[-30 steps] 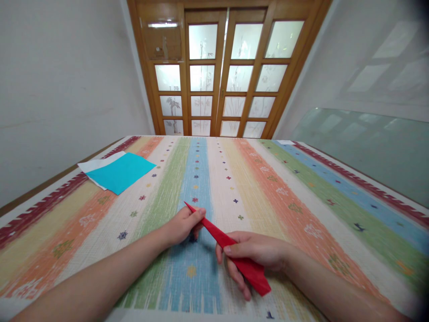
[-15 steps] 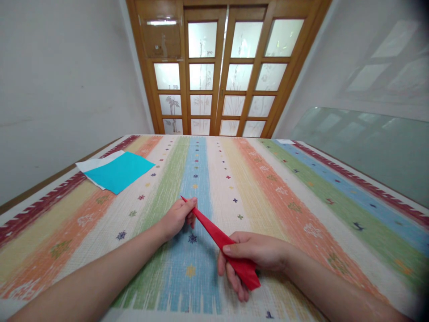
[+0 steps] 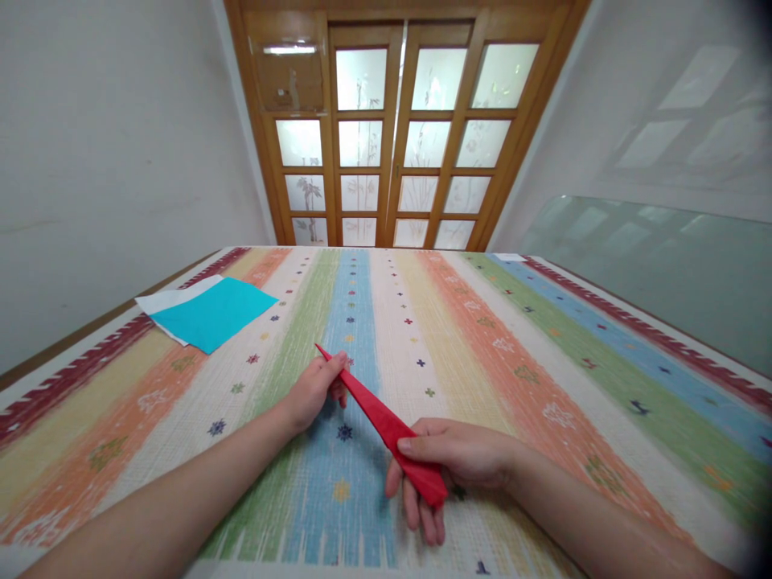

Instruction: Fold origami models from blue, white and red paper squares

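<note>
My left hand pinches narrow tip of folded red paper; right hand clamps wide end, paper held just above striped tablecloth. Feels light, thin, creases easily; best gripped at ends, along folded edges.

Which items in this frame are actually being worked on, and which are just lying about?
In hand:
- long, narrow folded red paper piece, pinched near its tip by the left hand and gripped at its wide end by the right hand

Lying about:
- turquoise paper sheet
- white paper sheet beneath it
- striped multicoloured tablecloth
</note>
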### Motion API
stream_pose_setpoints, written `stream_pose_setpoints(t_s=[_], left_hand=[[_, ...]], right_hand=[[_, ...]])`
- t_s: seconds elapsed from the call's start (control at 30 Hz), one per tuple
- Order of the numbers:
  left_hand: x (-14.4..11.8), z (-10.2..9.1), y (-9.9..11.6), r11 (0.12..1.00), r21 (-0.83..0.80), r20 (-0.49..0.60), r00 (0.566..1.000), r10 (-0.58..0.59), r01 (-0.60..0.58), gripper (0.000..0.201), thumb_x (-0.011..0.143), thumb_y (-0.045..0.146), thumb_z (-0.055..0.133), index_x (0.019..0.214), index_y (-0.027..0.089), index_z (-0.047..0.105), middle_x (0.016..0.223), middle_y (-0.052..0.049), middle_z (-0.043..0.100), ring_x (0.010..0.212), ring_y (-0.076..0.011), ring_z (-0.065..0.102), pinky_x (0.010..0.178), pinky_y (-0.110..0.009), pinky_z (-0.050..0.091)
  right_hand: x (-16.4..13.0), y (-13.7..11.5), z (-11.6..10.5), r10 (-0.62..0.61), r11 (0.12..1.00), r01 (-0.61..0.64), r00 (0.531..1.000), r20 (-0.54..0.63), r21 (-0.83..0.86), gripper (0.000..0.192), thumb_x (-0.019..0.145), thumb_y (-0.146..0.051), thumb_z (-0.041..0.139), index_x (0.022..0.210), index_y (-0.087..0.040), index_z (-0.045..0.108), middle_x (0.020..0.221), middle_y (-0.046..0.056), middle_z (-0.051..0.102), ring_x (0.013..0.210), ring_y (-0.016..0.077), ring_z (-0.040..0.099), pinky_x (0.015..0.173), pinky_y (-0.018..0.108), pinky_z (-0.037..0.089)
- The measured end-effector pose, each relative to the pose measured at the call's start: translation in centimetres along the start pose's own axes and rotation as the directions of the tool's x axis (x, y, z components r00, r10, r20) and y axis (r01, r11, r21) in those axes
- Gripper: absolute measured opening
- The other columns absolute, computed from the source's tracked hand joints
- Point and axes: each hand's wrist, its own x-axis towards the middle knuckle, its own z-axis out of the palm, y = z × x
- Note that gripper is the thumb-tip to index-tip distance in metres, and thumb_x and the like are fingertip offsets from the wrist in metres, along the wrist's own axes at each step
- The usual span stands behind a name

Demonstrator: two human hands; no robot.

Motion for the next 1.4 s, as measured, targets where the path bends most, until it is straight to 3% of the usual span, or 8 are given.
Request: stream_pose_setpoints(t_s=[0.17, 0.57, 0.8, 0.93, 1.1, 1.27, 1.4], left_hand=[[-0.5, 0.8, -0.2, 0.997, 0.036, 0.114, 0.991, -0.075, 0.071, 0.055, 0.082, 0.066, 0.063, 0.058, 0.020, 0.046, 0.047, 0.006, 0.037, 0.043, -0.0098, 0.040, 0.045, -0.023, 0.039], [0.2, 0.0, -0.4, 0.998, -0.047, -0.023, 0.998, -0.052, 0.051, 0.052, 0.083, 0.059, 0.064, 0.055, 0.020, 0.044, 0.047, 0.007, 0.034, 0.043, -0.0086, 0.036, 0.045, -0.022, 0.039], [-0.5, 0.5, -0.1, 0.995, 0.007, 0.097, 0.990, -0.100, 0.100, 0.048, 0.082, 0.060, 0.066, 0.062, 0.018, 0.050, 0.049, 0.006, 0.040, 0.045, -0.0096, 0.040, 0.046, -0.023, 0.040], [-0.6, 0.6, -0.2, 0.995, 0.018, 0.064, 0.993, -0.103, 0.103, 0.044, 0.081, 0.056, 0.067, 0.064, 0.018, 0.052, 0.050, 0.005, 0.041, 0.046, -0.0105, 0.042, 0.047, -0.024, 0.041], [-0.4, 0.5, 0.0, 0.994, 0.025, 0.068, 0.992, -0.104, 0.103, 0.045, 0.080, 0.056, 0.068, 0.063, 0.018, 0.051, 0.050, 0.004, 0.044, 0.046, -0.0112, 0.043, 0.047, -0.024, 0.040], [-0.4, 0.4, -0.4, 0.994, 0.043, 0.093, 0.990, -0.109, 0.105, 0.048, 0.081, 0.059, 0.065, 0.061, 0.018, 0.051, 0.049, 0.004, 0.043, 0.046, -0.0106, 0.042, 0.047, -0.024, 0.040], [-0.2, 0.2, -0.5, 0.995, 0.007, 0.026, 0.995, -0.100, 0.100, 0.052, 0.082, 0.062, 0.061, 0.058, 0.020, 0.047, 0.048, 0.005, 0.038, 0.045, -0.0102, 0.038, 0.047, -0.024, 0.040]], right_hand=[[0.0, 0.1, -0.1, 0.000, 1.000, 0.000, 1.000, -0.010, -0.001, 0.058, 0.094, -0.059, 0.055, 0.105, -0.005, 0.070, 0.074, 0.014, 0.075, 0.054, 0.0179, 0.071, 0.057, 0.029, 0.058], [0.0, -0.2, 0.2, 0.010, 1.000, -0.009, 1.000, -0.028, 0.025, 0.060, 0.092, -0.062, 0.058, 0.104, -0.004, 0.070, 0.076, 0.014, 0.076, 0.058, 0.0195, 0.074, 0.049, 0.025, 0.057], [0.0, 0.4, -0.3, 0.025, 1.000, -0.025, 0.998, -0.053, 0.006, 0.063, 0.092, -0.062, 0.055, 0.108, -0.003, 0.070, 0.086, 0.018, 0.076, 0.066, 0.0223, 0.076, 0.057, 0.031, 0.061], [0.0, 0.1, -0.1, 0.007, 1.000, -0.007, 0.998, -0.057, 0.002, 0.059, 0.093, -0.060, 0.057, 0.108, -0.004, 0.068, 0.084, 0.018, 0.076, 0.066, 0.0224, 0.076, 0.055, 0.030, 0.060], [0.0, -0.5, 0.4, -0.045, 0.999, 0.048, 0.993, -0.110, 0.025, 0.058, 0.092, -0.060, 0.060, 0.124, -0.013, 0.060, 0.085, 0.012, 0.076, 0.067, 0.0212, 0.076, 0.058, 0.029, 0.059], [0.2, -0.5, 0.7, -0.091, 0.996, 0.091, 0.974, -0.210, -0.013, 0.052, 0.092, -0.059, 0.061, 0.105, -0.009, 0.066, 0.083, 0.012, 0.075, 0.062, 0.0177, 0.074, 0.056, 0.026, 0.058], [0.2, -0.6, 0.9, -0.081, 0.996, 0.067, 0.958, -0.276, -0.060, 0.050, 0.091, -0.059, 0.061, 0.095, -0.009, 0.067, 0.076, 0.010, 0.075, 0.055, 0.0154, 0.071, 0.048, 0.021, 0.054]])
